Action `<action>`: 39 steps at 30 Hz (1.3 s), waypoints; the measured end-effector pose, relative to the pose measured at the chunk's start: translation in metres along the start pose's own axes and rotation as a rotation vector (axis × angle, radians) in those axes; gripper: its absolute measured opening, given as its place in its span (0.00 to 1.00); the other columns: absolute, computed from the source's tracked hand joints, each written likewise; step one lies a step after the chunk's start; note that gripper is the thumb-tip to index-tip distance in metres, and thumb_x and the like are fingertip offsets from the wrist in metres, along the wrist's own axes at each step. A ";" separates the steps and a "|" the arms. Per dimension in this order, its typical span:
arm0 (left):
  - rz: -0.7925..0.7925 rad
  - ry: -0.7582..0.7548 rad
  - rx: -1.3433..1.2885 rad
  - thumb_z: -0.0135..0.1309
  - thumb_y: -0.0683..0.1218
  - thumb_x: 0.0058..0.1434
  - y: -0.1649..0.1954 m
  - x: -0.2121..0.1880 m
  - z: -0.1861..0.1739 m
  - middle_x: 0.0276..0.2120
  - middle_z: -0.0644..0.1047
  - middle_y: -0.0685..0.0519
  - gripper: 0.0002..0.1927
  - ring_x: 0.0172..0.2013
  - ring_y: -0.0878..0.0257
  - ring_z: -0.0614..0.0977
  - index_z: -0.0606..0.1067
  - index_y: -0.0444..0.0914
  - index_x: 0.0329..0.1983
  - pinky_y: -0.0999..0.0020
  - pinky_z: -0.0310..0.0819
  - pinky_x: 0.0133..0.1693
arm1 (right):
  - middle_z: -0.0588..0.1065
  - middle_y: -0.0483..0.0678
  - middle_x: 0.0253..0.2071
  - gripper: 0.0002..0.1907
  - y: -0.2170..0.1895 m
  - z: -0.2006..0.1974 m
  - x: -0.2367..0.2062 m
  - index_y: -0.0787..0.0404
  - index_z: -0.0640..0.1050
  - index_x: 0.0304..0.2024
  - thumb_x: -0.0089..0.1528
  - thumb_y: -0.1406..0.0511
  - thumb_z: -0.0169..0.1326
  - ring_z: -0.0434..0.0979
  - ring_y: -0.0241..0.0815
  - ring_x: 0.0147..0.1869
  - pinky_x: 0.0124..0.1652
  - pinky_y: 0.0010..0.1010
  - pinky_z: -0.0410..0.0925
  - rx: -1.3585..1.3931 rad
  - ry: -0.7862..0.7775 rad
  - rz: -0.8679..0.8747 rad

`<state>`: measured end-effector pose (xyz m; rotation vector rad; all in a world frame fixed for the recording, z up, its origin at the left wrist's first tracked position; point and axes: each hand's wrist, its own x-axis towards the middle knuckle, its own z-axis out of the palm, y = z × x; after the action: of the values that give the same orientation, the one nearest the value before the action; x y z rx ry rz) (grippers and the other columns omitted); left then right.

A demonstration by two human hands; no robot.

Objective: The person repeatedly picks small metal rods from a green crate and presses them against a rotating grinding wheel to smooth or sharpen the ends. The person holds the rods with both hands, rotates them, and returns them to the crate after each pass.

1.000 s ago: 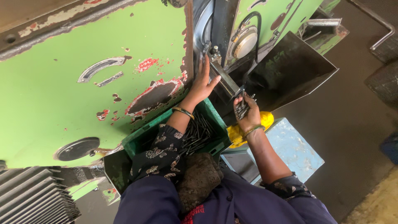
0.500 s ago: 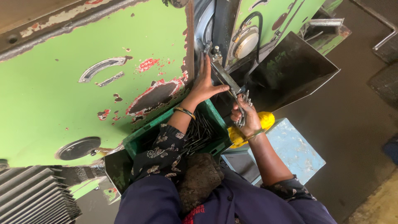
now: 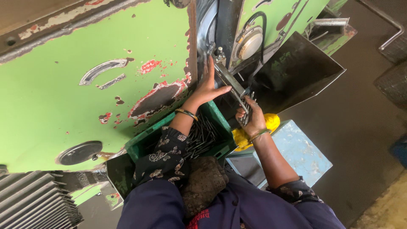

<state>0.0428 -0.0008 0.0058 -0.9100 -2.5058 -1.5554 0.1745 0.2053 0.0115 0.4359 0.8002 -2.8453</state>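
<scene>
My left hand (image 3: 207, 87) rests flat, fingers spread, against a slanted metal bar (image 3: 231, 80) on the big green machine (image 3: 85, 85). My right hand (image 3: 251, 116) is closed around a bundle of thin dark metal rods (image 3: 246, 111), held up at the lower end of that bar. Under my left forearm sits a green plastic crate (image 3: 220, 123) filled with several more dark rods (image 3: 203, 138). Both wrists wear bangles.
A dark sheet-metal chute (image 3: 296, 72) slopes down at the right of the machine. A yellow object (image 3: 271, 123) lies beside a pale blue box (image 3: 296, 152). Grey ribbed metal (image 3: 29, 203) fills the lower left corner. Concrete floor (image 3: 364, 114) spreads to the right.
My right hand has dropped slightly along the bar with the rods. My left hand has stayed pressed on the machine.
</scene>
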 end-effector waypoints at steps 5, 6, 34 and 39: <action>-0.073 -0.014 0.020 0.64 0.73 0.51 0.005 0.001 -0.001 0.77 0.28 0.31 0.76 0.77 0.37 0.32 0.25 0.36 0.78 0.42 0.36 0.73 | 0.74 0.45 0.37 0.07 0.000 0.004 -0.005 0.59 0.73 0.46 0.67 0.65 0.55 0.69 0.32 0.30 0.29 0.21 0.65 -0.038 -0.028 0.016; -0.089 -0.016 0.026 0.63 0.74 0.49 0.007 0.002 -0.002 0.77 0.28 0.31 0.76 0.77 0.37 0.32 0.25 0.36 0.78 0.42 0.36 0.73 | 0.74 0.45 0.38 0.07 0.000 0.004 -0.006 0.59 0.73 0.46 0.67 0.66 0.55 0.69 0.31 0.32 0.30 0.21 0.65 -0.053 -0.032 0.011; 0.003 0.078 0.105 0.58 0.74 0.57 0.012 0.000 -0.001 0.77 0.29 0.31 0.71 0.78 0.35 0.38 0.28 0.33 0.79 0.44 0.44 0.74 | 0.75 0.44 0.39 0.11 0.000 -0.002 0.004 0.59 0.72 0.52 0.71 0.62 0.55 0.75 0.33 0.35 0.35 0.24 0.71 0.210 0.032 -0.148; -0.005 0.050 0.102 0.64 0.76 0.48 0.012 0.001 -0.002 0.76 0.28 0.30 0.78 0.76 0.34 0.37 0.27 0.32 0.77 0.43 0.42 0.73 | 0.72 0.39 0.36 0.15 0.000 -0.004 -0.009 0.50 0.73 0.57 0.68 0.63 0.53 0.66 0.27 0.28 0.29 0.18 0.64 0.191 -0.218 -0.056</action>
<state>0.0474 0.0019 0.0168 -0.8415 -2.5284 -1.4190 0.1840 0.2076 0.0115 0.1233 0.5114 -2.9655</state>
